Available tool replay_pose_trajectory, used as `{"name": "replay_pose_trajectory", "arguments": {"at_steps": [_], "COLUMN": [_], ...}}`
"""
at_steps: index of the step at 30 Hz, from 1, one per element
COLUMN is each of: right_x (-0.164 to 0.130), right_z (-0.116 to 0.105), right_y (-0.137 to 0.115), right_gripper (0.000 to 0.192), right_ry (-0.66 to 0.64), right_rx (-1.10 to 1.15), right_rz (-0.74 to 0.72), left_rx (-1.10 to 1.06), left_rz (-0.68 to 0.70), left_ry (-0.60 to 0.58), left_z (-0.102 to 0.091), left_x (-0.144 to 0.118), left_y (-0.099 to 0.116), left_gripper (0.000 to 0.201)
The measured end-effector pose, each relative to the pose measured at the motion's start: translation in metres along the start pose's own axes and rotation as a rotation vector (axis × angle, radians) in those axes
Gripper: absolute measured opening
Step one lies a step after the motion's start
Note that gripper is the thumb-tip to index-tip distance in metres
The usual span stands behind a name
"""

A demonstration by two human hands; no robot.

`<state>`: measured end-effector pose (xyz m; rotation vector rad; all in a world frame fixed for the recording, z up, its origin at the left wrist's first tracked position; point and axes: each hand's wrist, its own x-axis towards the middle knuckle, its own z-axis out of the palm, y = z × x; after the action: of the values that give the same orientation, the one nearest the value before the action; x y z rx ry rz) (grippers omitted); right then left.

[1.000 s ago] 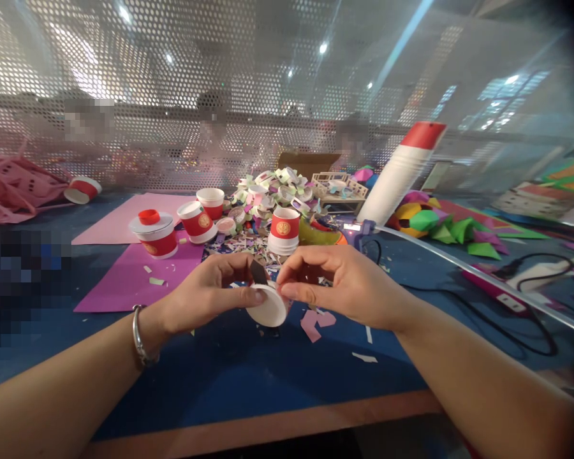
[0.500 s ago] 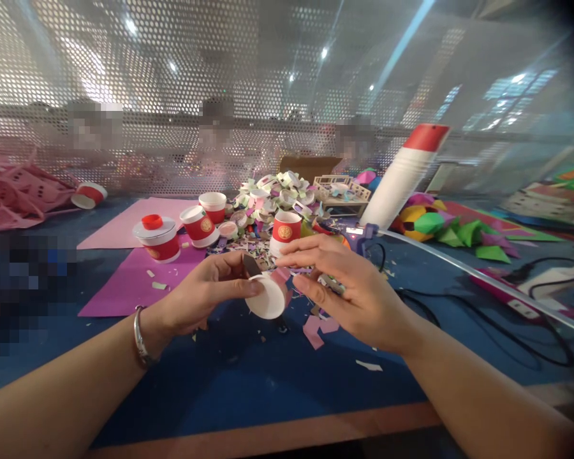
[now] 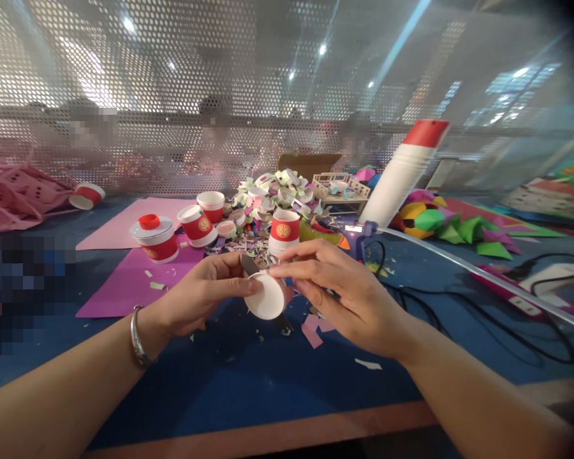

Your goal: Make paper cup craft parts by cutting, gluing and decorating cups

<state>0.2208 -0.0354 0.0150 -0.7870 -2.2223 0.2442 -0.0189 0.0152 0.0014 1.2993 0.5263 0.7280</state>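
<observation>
Between the thumb and fingers of my left hand (image 3: 205, 287) is a small round white paper piece (image 3: 266, 297), its flat face toward me and pink paper along its right side. My right hand (image 3: 347, 290) has its fingers stretched out, the fingertips at the upper right rim of the paper piece. A dark flat strip (image 3: 251, 264) shows behind the piece, beside my left fingers; its kind I cannot tell. Just beyond my hands stands a red and white paper cup (image 3: 286, 231) with a gold emblem. Pink paper scraps (image 3: 312, 331) lie below my right hand.
Several cups, one a lidded cup (image 3: 155, 238), stand left on purple paper (image 3: 105, 296) and pink paper (image 3: 119, 223). A heap of paper pieces (image 3: 277, 191) is behind. To the right are a glue gun (image 3: 358, 239), stacked cups (image 3: 404, 172), a black cable (image 3: 459, 296) and a power strip (image 3: 511, 293).
My right fingers have moved left and now meet the rim of the white paper piece. My left hand keeps its hold. The view has shifted slightly.
</observation>
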Motion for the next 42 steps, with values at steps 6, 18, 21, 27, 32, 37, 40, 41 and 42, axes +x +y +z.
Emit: {"name": "replay_pose_trajectory", "arguments": {"at_steps": [6,18,21,27,32,37,40,41,42], "right_x": [0.002,-0.001,-0.001,-0.001,-0.001,-0.001,-0.001,-0.001,-0.001], "right_z": [0.001,0.012,0.013,0.012,0.012,0.013,0.013,0.013,0.013], "right_y": [0.000,-0.001,-0.001,0.001,0.000,-0.001,-0.002,-0.002,-0.003], "right_gripper": [0.039,0.043,0.044,0.039,0.036,0.037,0.039,0.039,0.039], "right_ry": [0.075,0.094,0.112,0.149,0.197,0.189,0.198,0.202,0.206], "right_rx": [-0.015,0.282,0.271,0.151,-0.031,-0.098,-0.131,-0.138,-0.143], "right_rz": [-0.002,0.349,0.347,0.251,0.093,0.032,0.008,0.001,-0.004], "left_rx": [-0.047,-0.068,-0.051,-0.048,-0.039,-0.068,-0.064,-0.059,-0.049], "left_rz": [-0.022,0.085,0.102,0.140,0.124,0.095,0.090,0.095,0.101], "left_ry": [0.047,0.197,0.166,0.186,0.236,0.277,0.282,0.284,0.286], "left_z": [0.002,0.005,0.006,0.006,0.008,0.009,0.010,0.011,0.011], "left_x": [-0.001,-0.001,0.000,0.001,0.000,-0.001,-0.001,-0.001,-0.001], "left_y": [0.001,-0.002,-0.005,-0.007,-0.006,-0.004,-0.003,-0.003,-0.003], "left_gripper": [0.012,0.017,0.019,0.023,0.022,0.023,0.024,0.025,0.026]}}
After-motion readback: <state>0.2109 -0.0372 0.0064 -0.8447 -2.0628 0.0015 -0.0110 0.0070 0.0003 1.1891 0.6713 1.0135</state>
